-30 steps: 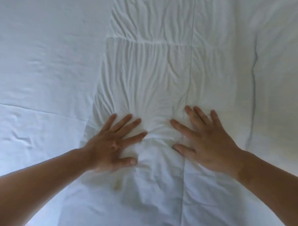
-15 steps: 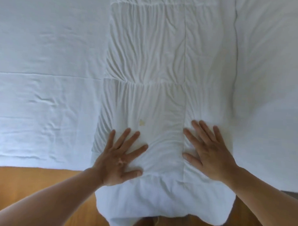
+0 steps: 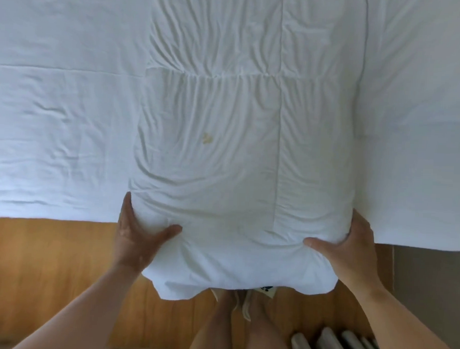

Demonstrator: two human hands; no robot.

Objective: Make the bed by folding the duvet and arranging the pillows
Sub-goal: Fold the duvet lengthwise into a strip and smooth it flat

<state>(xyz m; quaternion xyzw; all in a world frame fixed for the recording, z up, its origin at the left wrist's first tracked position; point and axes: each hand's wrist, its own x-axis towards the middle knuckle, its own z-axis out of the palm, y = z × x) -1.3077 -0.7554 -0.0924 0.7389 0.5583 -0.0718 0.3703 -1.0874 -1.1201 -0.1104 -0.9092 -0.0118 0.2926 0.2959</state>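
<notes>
A white duvet, folded into a long strip, runs up the middle of the bed and hangs over the near edge. It has stitched quilt lines and a small yellowish stain. My left hand grips its near left side, thumb on top and fingers tucked underneath. My right hand grips the near right side the same way. No pillows are in view.
The white bed sheet covers the mattress on both sides of the duvet. Below its near edge is a wooden floor. My legs stand under the duvet's end. Grey slatted objects lie at the bottom right.
Both hands slid from flat on top of the duvet, toward me and outward, and took hold of its near end. The view pulled back to show the bed edge and floor.
</notes>
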